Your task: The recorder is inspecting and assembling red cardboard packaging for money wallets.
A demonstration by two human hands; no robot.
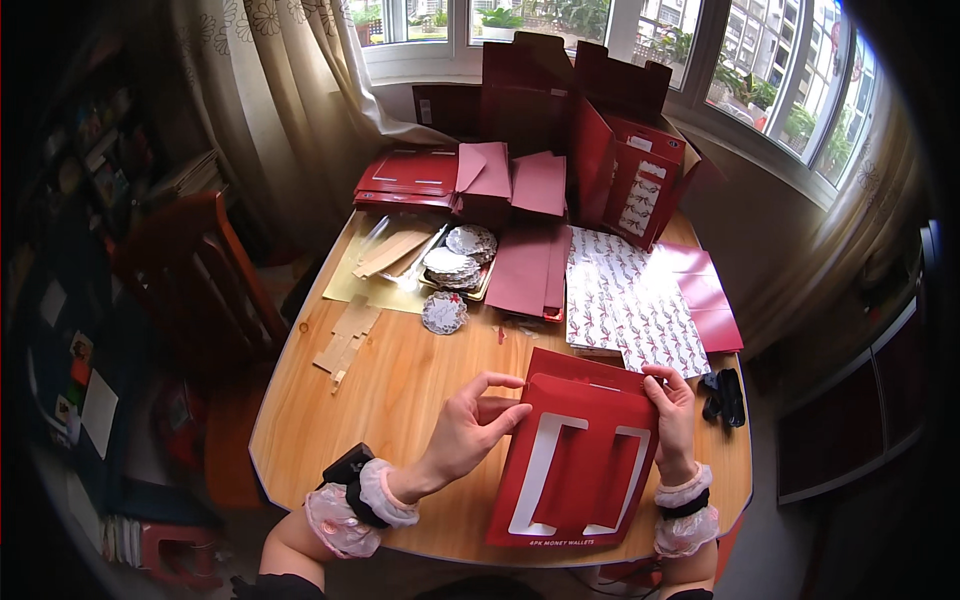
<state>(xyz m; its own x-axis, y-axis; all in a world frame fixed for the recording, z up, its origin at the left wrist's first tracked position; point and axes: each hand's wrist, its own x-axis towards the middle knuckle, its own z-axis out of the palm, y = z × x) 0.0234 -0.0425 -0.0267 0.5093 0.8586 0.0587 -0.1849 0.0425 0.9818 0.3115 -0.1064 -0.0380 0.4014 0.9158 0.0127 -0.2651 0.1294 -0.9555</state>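
— What was held nearest the bench (pixel 400 390) edge?

— A red card sleeve (pixel 575 465) with white cut-out windows was gripped at its top corners: the left hand (pixel 470 425) was pinched on the upper left edge, the right hand (pixel 672 405) closed on the upper right.

— How might the fold be handled well?

— The top flap was best kept level and pressed evenly, it was judged.

— And farther off?

— Patterned paper sheets (pixel 625 300), round doilies (pixel 452 268) and stacked red boxes (pixel 630 150) were seen toward the window.
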